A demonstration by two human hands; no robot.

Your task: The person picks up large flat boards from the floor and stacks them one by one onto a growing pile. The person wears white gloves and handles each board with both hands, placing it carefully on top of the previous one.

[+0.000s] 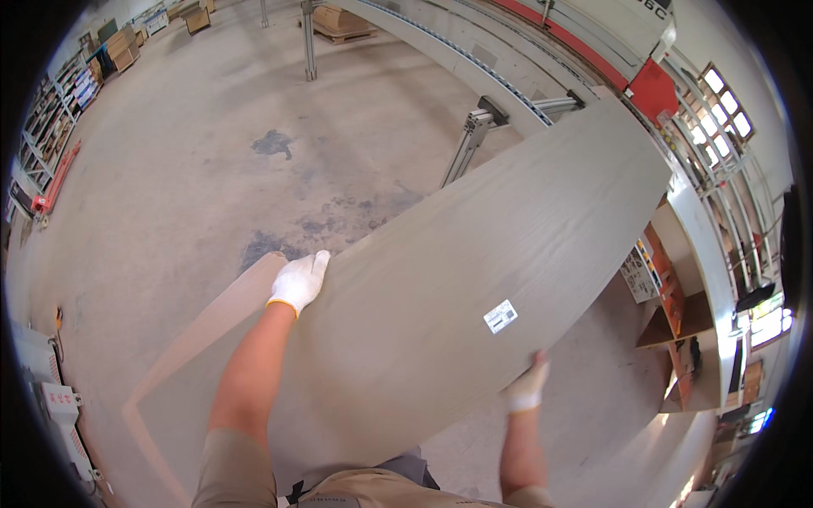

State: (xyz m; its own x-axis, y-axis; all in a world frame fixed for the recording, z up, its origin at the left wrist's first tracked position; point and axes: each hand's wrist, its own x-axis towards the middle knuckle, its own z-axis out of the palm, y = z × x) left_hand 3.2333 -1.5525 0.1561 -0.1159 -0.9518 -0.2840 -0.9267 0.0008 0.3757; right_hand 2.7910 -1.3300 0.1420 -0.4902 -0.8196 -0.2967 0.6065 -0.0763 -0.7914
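Khaki shirt fabric is nearest. From left to right I observe the gloved left hand pinching the left edge of a long grey-brown panel, which extends from the shirt toward a metal rail; a white label on its face; and the gloved right hand at the right edge, its fingers blurred, their closure impossible to tell.
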